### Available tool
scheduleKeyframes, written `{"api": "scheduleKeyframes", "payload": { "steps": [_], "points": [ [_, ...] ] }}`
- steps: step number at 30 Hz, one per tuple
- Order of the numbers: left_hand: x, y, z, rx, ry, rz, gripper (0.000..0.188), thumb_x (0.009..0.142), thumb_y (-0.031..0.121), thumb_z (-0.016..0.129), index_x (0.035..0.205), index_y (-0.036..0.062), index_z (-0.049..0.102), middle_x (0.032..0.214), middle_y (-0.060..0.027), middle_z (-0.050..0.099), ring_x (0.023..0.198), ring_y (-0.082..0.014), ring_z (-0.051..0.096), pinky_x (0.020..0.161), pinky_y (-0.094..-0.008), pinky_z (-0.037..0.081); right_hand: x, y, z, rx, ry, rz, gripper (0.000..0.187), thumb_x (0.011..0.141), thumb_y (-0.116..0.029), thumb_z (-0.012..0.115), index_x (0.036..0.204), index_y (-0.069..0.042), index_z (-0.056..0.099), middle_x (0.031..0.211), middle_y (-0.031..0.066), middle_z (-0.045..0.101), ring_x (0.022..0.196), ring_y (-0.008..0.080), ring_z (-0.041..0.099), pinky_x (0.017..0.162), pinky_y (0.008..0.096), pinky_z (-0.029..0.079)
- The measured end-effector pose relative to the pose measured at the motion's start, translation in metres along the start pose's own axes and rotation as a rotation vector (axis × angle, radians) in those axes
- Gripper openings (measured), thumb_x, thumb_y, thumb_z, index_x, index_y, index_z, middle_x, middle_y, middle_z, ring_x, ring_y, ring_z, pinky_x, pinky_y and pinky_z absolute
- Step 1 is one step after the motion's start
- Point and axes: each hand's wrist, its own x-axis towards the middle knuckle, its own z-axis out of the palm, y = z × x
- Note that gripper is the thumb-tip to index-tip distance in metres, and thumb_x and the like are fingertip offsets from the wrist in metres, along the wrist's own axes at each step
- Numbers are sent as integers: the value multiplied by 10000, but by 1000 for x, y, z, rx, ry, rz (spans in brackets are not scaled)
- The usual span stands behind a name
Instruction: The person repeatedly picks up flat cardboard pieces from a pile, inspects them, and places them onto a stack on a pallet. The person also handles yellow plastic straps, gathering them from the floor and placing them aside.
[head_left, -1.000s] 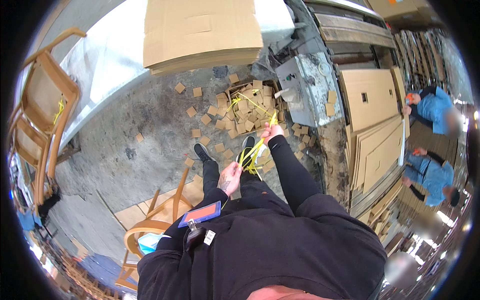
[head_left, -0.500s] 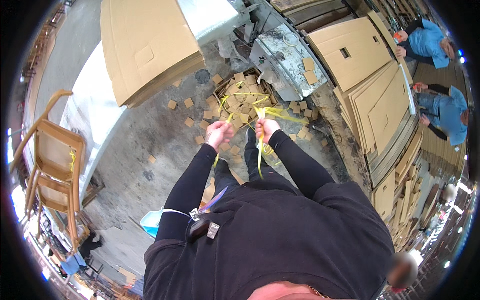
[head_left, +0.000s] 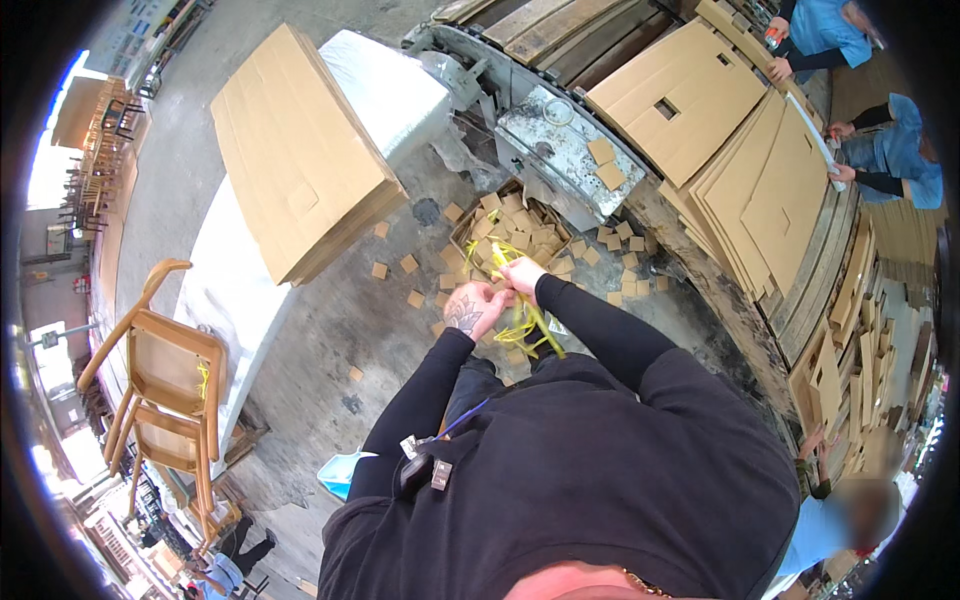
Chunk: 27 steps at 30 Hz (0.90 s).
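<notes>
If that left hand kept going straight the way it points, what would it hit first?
Probably the right hand, which grips yellow strapping, just ahead of the left hand. The two look almost together; whether they touch is unclear from above.

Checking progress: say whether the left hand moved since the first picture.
Yes: in this view, the left hand is nearer the open brown box of square cardboard pieces.

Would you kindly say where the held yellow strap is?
In the head view, near centre, the yellow strap is in the right hand, beside the left hand.
</notes>
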Motion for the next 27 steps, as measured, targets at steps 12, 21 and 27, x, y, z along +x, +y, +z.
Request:
{"api": "scheduleKeyframes", "payload": {
  "steps": [12,21,27],
  "points": [
    [19,-2,-130,-825,-501,344,278,983,302,527,1098,69,623,634,114,427,512,1,360,451,-184,294,-124,-198,-40,-446,-157,-59,149,898,-223,545,777,-139,570,532,-102,388,394,26,340,349,216,259],
    [5,-25,-189,-947,-392,384,292,1007,322,486,889,72,580,601,116,320,478,7,261,427,-175,204,-175,-204,-10,201,-107,-520,261,1003,-312,482,818,-130,505,601,-95,320,452,17,248,377,198,188],
    [-11,-15,-167,-1012,-250,539,433,959,357,574,1275,66,516,682,102,352,547,7,330,453,-166,238,-166,-200,64,739,-110,-781,274,1025,-271,415,818,-102,473,592,-50,315,448,52,256,381,215,198]
  ]
}}
